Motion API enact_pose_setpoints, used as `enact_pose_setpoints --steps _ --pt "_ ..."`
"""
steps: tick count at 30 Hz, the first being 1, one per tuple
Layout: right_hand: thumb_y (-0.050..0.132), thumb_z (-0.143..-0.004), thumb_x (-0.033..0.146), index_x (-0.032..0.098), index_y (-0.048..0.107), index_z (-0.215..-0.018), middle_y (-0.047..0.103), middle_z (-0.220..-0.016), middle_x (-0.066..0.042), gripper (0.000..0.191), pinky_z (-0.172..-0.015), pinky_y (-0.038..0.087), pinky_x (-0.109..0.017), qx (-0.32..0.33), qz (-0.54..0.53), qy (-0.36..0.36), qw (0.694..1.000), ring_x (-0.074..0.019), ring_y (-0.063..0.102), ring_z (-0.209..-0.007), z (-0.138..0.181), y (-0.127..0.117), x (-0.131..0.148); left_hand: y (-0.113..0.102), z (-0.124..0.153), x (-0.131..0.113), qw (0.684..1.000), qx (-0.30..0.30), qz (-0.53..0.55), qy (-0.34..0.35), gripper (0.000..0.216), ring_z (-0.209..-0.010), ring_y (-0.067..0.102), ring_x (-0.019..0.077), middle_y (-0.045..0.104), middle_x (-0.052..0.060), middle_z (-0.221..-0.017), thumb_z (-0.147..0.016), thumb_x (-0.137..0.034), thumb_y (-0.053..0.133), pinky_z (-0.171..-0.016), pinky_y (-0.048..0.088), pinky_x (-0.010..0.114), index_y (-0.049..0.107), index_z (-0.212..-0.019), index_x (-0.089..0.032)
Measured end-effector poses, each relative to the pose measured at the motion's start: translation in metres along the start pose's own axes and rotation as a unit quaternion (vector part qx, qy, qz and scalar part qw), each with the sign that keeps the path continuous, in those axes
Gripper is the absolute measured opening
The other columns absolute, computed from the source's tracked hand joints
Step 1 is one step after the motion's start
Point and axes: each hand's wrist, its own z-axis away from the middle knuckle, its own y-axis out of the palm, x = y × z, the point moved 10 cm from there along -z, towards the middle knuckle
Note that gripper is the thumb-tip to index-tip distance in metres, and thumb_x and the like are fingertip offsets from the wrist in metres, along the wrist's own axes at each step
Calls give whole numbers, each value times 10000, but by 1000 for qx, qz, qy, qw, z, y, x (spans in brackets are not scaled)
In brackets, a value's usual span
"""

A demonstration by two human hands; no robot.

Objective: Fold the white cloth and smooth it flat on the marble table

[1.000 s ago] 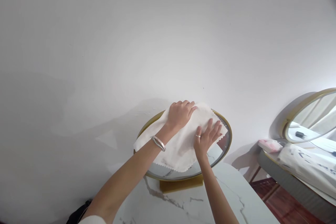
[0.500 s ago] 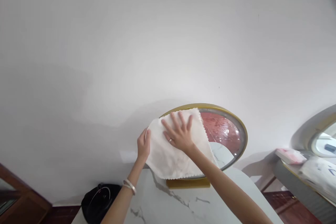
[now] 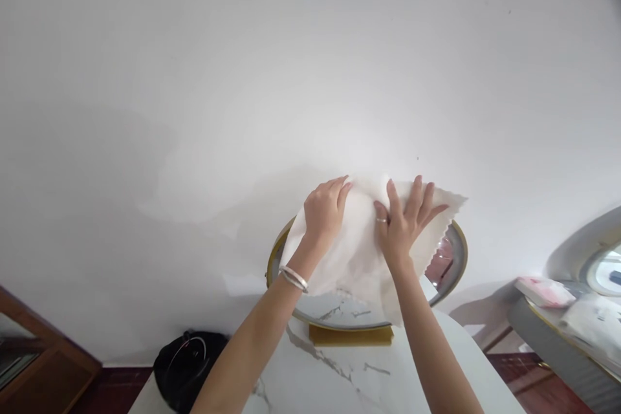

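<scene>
A white cloth (image 3: 359, 239) with a wavy edge covers much of an oval, gold-rimmed mirror (image 3: 334, 312). My left hand (image 3: 324, 210), wearing a bracelet on the wrist, grips the cloth near its upper left edge. Spread fingers of my right hand (image 3: 400, 228) press flat on the cloth toward the mirror's upper right; a ring shows on one finger. The cloth's right corner sticks out past the rim. Uncovered glass shows along the bottom and at the right, reflecting the marbled tabletop and a red floor.
The mirror stands on a gold base (image 3: 350, 336) on a white marbled table (image 3: 334, 388) against a pale wall (image 3: 218, 110). A black bag (image 3: 177, 369) sits at the table's left. On the right, a second table (image 3: 548, 330) holds a pink-and-white packet (image 3: 544, 291) and another round mirror (image 3: 609, 272).
Both hands have moved right and up across the mirror, taking the cloth along. The mirror's left rim and lower glass are now uncovered, and the cloth is more creased.
</scene>
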Motion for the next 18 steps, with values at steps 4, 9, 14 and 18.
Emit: enact_pose_setpoints --steps 4,9,14,18 --pt "402 -984 441 242 707 -1103 517 -1366 -122 384 -1069 260 -668 -7 -12 21 1000 -343 387 -1342 -22 1 4 -3 -6 22 995 13 -15 -98 432 -791 651 168 723 50 -846 -1015 -401 331 -690 444 251 689 -882 -199" --pt "394 -986 416 285 633 -1261 581 -1343 -79 387 -1071 371 -527 162 -63 -130 976 -284 469 -1301 10 42 71 -36 61 80 987 -66 -12 -147 471 -704 628 154 688 43 -739 -1014 -412 307 -667 445 248 680 -842 -181" --pt "369 -985 458 382 490 -1391 423 -1508 21 430 -1044 439 -448 291 -158 -275 903 -266 394 -1384 102 53 111 -36 168 101 984 -146 -103 -9 517 -1363 430 276 444 175 -1473 -949 -318 523 -1045 421 413 401 -1439 -205" --pt "274 -973 454 358 607 -1257 587 -1342 51 449 -1031 467 -372 351 -216 -203 888 -203 511 -1290 151 53 99 11 264 123 974 -79 -211 -9 573 -1464 181 367 278 146 -1575 -913 -286 582 -1105 345 583 389 -1452 -278"
